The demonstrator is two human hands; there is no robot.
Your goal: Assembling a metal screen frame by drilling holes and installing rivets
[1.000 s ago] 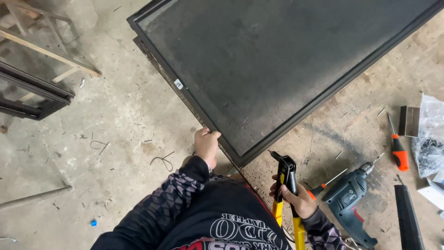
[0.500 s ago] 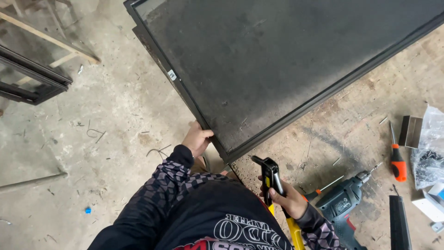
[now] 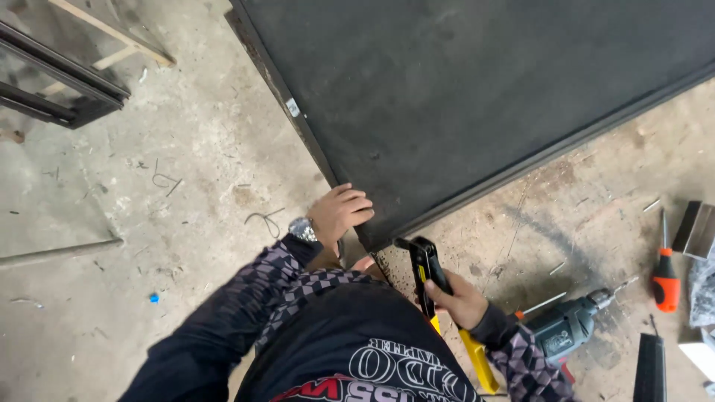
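Looking down from the head camera, the person is crouching over a concrete floor (image 3: 112,216), and the left hand (image 3: 339,214) is curling its fingers (image 3: 356,202) over the near corner of a large dark framed panel (image 3: 484,97), gripping the frame edge; that hold looks like a way of steadying the corner, which is lying on the floor right in front of the knees. A wristwatch (image 3: 302,229) is showing just behind that hand, above a patterned sleeve (image 3: 246,298). The right hand (image 3: 462,301) is closing firmly around a black and yellow hand riveter (image 3: 432,286), with the black head pointing up toward the panel corner and the yellow handles (image 3: 477,357) trailing back toward the body, so the nose is sitting just short of the frame, near but apparently not touching it. Just beside that hand, a teal power drill (image 3: 566,327) is lying on its side with the bit aimed away, seemingly parked within easy reach. Further right, an orange-handled screwdriver (image 3: 665,279) is resting on the floor well apart from the hands. Over at the upper left, a second dark frame (image 3: 67,89) is lying flat beside some wooden battens (image 3: 112,30), clear of the work. Bits of wire and swarf are scattering across the concrete near the left arm.
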